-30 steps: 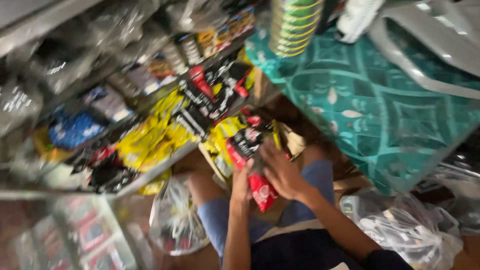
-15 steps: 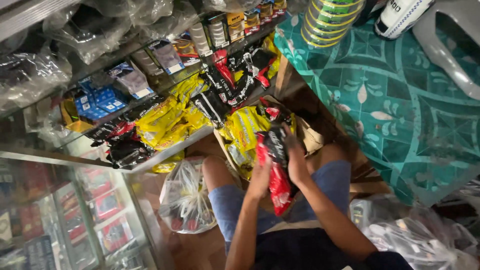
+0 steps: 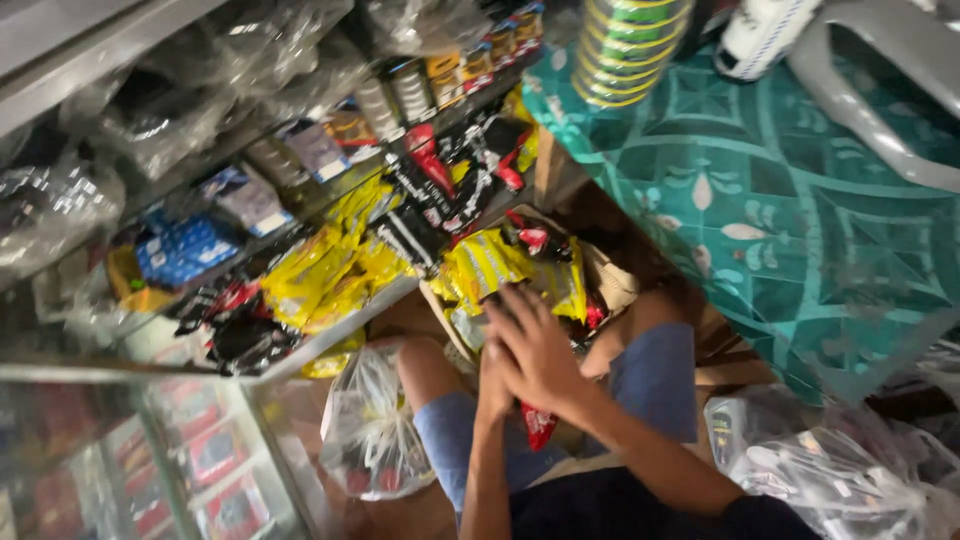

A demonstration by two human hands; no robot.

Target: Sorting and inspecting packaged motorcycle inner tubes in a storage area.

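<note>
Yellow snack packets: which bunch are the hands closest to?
The yellow packets in the cardboard box on the person's lap, right above the right hand. The other yellow packets lie farther left on the shelf.

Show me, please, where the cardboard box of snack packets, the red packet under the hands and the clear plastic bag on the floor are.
cardboard box (image 3: pixel 612 282): head view, its right flap.
red packet (image 3: pixel 538 425): head view, its lower end.
clear plastic bag (image 3: pixel 372 440): head view, its middle.
</note>
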